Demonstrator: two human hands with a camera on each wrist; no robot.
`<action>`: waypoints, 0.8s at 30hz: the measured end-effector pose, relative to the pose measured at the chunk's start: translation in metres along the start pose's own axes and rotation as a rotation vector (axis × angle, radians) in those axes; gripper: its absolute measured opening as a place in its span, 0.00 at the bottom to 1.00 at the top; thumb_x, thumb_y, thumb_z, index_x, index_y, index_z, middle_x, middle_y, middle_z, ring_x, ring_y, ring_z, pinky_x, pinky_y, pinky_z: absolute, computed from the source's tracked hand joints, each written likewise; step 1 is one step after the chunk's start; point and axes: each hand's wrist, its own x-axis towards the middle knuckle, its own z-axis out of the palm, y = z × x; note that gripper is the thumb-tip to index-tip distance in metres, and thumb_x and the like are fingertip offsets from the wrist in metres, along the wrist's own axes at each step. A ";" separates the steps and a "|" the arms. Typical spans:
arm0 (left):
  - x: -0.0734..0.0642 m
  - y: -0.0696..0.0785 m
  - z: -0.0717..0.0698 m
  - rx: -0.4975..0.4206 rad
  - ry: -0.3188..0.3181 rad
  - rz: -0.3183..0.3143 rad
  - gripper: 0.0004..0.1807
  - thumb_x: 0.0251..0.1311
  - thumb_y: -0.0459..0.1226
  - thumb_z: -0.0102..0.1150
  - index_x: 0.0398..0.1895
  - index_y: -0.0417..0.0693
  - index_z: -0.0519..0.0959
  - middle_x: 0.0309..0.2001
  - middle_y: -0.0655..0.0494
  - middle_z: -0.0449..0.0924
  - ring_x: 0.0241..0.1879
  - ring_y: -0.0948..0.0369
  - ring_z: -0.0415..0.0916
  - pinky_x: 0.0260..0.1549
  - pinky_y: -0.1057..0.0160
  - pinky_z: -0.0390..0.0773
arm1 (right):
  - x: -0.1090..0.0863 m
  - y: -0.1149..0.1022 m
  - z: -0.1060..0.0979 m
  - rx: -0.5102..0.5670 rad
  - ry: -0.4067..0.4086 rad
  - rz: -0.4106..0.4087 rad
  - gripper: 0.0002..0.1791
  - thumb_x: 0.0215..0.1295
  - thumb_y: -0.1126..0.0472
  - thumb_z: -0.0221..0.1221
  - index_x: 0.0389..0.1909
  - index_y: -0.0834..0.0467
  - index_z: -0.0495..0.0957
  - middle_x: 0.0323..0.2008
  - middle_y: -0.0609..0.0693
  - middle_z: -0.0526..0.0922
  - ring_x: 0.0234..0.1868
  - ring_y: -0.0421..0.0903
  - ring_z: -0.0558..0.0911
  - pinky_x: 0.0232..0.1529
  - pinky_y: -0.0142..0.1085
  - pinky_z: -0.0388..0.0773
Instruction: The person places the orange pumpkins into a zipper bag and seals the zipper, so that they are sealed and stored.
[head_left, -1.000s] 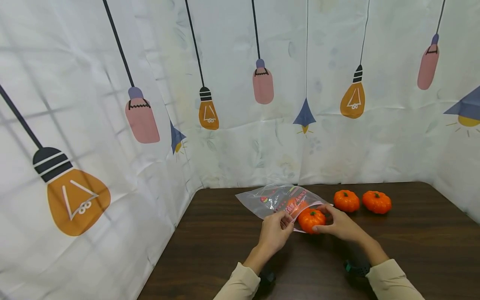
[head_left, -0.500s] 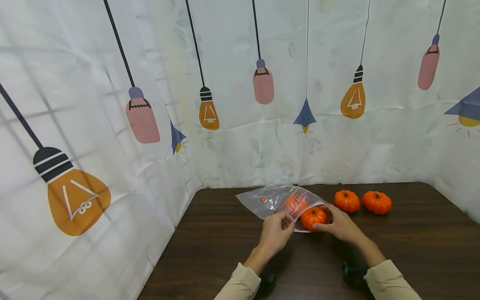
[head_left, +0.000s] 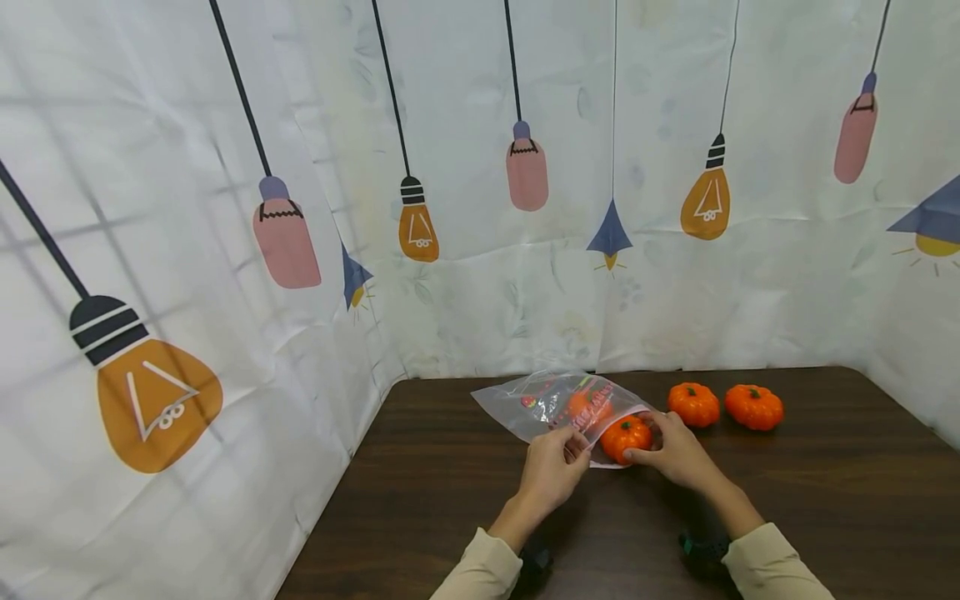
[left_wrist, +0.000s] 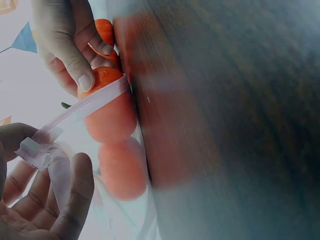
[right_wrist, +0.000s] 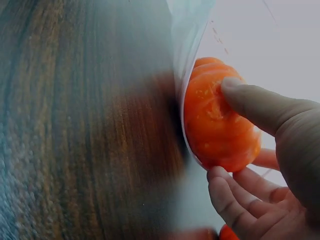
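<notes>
A clear zip bag [head_left: 510, 406] with red print lies at the back middle of the table, its mouth facing the hands. My left hand [head_left: 553, 468] pinches the bag's near edge by its zip strip, which shows in the left wrist view. One small orange pumpkin [left_wrist: 122, 170] sits deeper in the bag, seen through the plastic. At the mouth is a second pumpkin [head_left: 626, 439], partly inside. My right hand [head_left: 681, 454] grips this one from the right, thumb [right_wrist: 255, 102] on its near side and fingers round the other; the bag's rim runs alongside it.
Two more orange pumpkins, one [head_left: 693, 404] just behind the right hand and another [head_left: 753, 407] further right, stand on the dark wooden table [head_left: 420, 492]. A white curtain [head_left: 480, 317] printed with lamps hangs behind the table and on its left.
The right hand has pushed the second pumpkin slightly further into the bag's mouth, and its forearm has shifted a little left. The left hand keeps its pinch almost in place.
</notes>
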 end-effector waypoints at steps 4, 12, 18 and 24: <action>0.000 0.000 0.000 0.005 -0.002 0.002 0.04 0.58 0.34 0.69 0.29 0.51 0.83 0.23 0.63 0.81 0.22 0.78 0.67 0.26 0.77 0.71 | -0.001 0.000 0.000 0.008 0.005 -0.022 0.39 0.55 0.48 0.75 0.60 0.68 0.74 0.48 0.62 0.77 0.41 0.50 0.79 0.42 0.41 0.78; 0.000 0.001 0.000 0.010 -0.005 -0.004 0.04 0.58 0.34 0.69 0.29 0.51 0.83 0.23 0.64 0.81 0.22 0.79 0.67 0.25 0.77 0.70 | -0.001 0.001 0.001 0.002 0.023 -0.038 0.35 0.56 0.51 0.74 0.58 0.68 0.75 0.45 0.60 0.79 0.40 0.49 0.81 0.41 0.41 0.80; 0.000 0.000 0.001 0.004 -0.005 -0.003 0.04 0.58 0.34 0.69 0.29 0.51 0.84 0.23 0.63 0.81 0.22 0.78 0.67 0.25 0.77 0.71 | 0.001 0.002 0.003 -0.024 0.049 -0.009 0.34 0.56 0.50 0.74 0.57 0.67 0.76 0.40 0.56 0.78 0.36 0.46 0.78 0.36 0.37 0.75; 0.000 -0.001 0.002 0.005 -0.011 -0.004 0.03 0.58 0.34 0.69 0.29 0.51 0.84 0.23 0.63 0.81 0.22 0.79 0.67 0.25 0.77 0.71 | 0.001 0.002 0.003 -0.028 0.052 0.015 0.36 0.56 0.48 0.74 0.58 0.68 0.75 0.41 0.56 0.82 0.38 0.47 0.80 0.37 0.40 0.77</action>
